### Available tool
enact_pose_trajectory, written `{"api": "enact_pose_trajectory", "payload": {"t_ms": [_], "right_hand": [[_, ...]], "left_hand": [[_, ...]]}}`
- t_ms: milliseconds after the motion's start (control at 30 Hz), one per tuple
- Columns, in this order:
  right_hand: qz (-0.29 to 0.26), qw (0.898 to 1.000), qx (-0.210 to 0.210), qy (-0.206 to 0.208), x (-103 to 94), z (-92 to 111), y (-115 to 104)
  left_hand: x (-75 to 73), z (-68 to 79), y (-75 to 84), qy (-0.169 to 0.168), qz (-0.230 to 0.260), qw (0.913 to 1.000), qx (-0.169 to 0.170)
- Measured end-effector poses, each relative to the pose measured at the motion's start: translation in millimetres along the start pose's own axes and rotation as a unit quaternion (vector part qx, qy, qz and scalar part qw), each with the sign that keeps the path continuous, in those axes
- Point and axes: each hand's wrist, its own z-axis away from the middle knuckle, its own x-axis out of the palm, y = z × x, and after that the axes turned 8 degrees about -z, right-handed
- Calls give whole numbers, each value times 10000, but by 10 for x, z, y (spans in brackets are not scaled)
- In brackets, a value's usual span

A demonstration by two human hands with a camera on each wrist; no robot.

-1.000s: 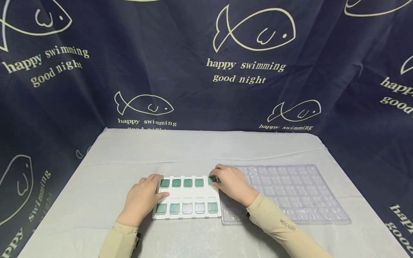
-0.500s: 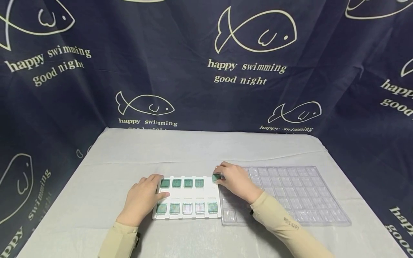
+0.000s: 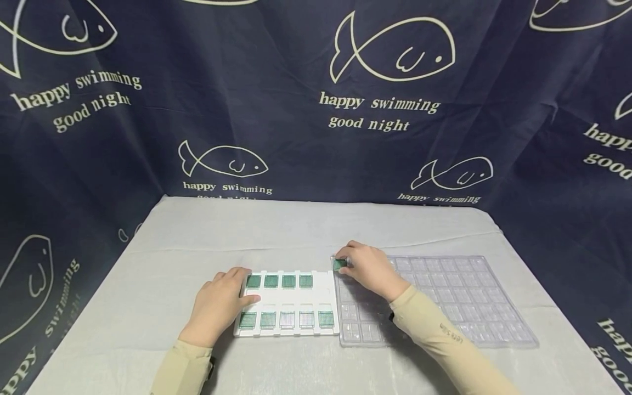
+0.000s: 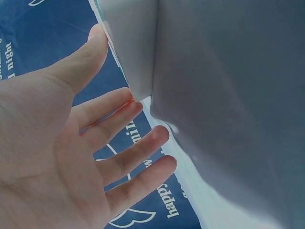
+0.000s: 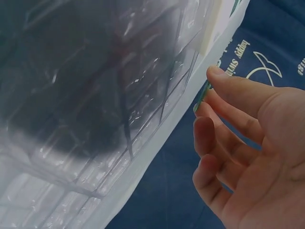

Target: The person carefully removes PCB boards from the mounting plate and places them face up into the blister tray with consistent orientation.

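My right hand (image 3: 369,269) pinches a small square green circuit board (image 3: 339,264) between thumb and fingers, over the far left corner of the clear plastic compartment tray (image 3: 446,296). In the right wrist view the board (image 5: 202,93) is seen nearly edge-on, apart from the clear tray. My left hand (image 3: 219,302) rests at the left edge of a white tray (image 3: 291,298), thumb lying on its top. In the left wrist view its fingers are straight and spread. Two rows of green boards sit in the white tray; the far right slot holds none.
The two trays lie side by side on a table covered with a white cloth (image 3: 276,225). A dark blue curtain (image 3: 296,82) with fish drawings hangs behind and at both sides.
My right hand has lifted the circuit board out of the white tray's far right slot and carried it right and away, over the clear tray's corner. The left hand has stayed in place.
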Motion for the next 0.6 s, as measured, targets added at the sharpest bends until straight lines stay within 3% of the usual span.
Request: {"api": "enact_pose_trajectory", "payload": {"t_ms": [600], "right_hand": [[-283,9981,364,-405,-38,-75,179]], "left_hand": [[4,-8,10,-23,30,10000,-19]]}}
